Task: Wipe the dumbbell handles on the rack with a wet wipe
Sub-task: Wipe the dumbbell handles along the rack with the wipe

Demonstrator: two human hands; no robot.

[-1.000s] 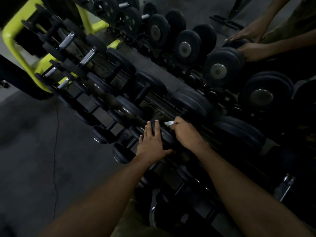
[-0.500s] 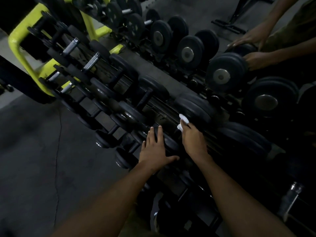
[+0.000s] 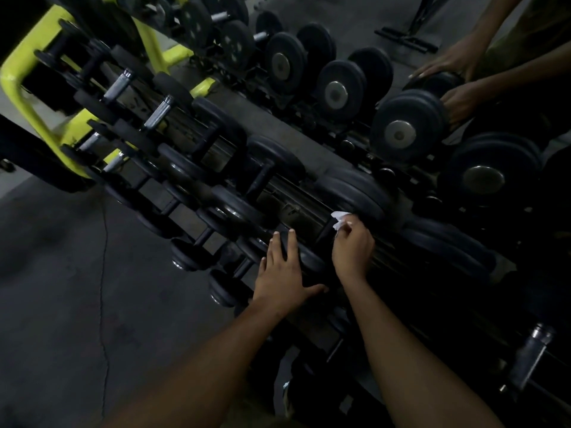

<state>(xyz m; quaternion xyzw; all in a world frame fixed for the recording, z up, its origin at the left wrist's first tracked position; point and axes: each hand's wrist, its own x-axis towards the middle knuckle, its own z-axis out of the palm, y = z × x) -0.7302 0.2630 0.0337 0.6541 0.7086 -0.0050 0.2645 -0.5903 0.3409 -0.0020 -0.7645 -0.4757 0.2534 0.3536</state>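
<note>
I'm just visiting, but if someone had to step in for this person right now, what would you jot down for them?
Left hand: open, fingers flat on a dumbbell head, steadying it.
Right hand: pinches the white wet wipe at the top of a dark dumbbell handle on the rack.
Done: cannot tell which handles are already wiped.
Left: finish this handle, then work along the row.
Note: another person's hands are on dumbbells at the far right.

No legible text or markings.
</note>
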